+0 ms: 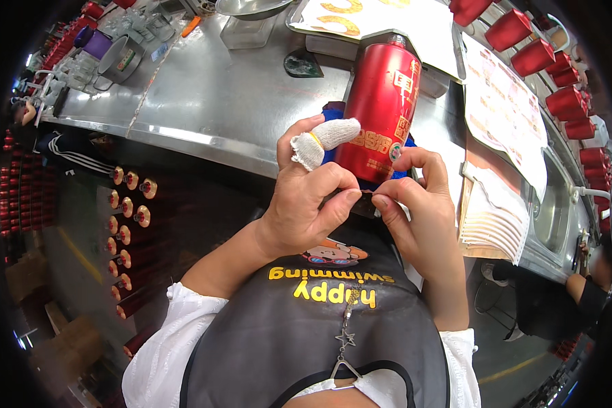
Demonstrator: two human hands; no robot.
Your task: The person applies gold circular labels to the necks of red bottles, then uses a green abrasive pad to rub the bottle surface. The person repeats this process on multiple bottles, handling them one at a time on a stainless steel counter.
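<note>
A glossy red bottle (380, 102) with gold characters lies on its side on blue cloth (331, 113), its neck pointing away from me. My left hand (319, 196) is just below its base, a white knitted cover with a yellow band over one finger. Thumb and forefinger of that hand pinch one end of a small thin piece (366, 193). Between the thumb and forefinger of my right hand (418, 199) is the other end. Beside the bottle's lower right side, another right finger is raised near a small round emblem. The thin piece's material cannot be told.
Sheets with gold decals (336, 18) lie behind the bottle. A printed sheet (505, 112) and a stack of white sheets (494, 219) lie to the right, before a sink (553, 219). A metal pot (120, 58) stands far left. Red bottles stand below left. People work at both sides.
</note>
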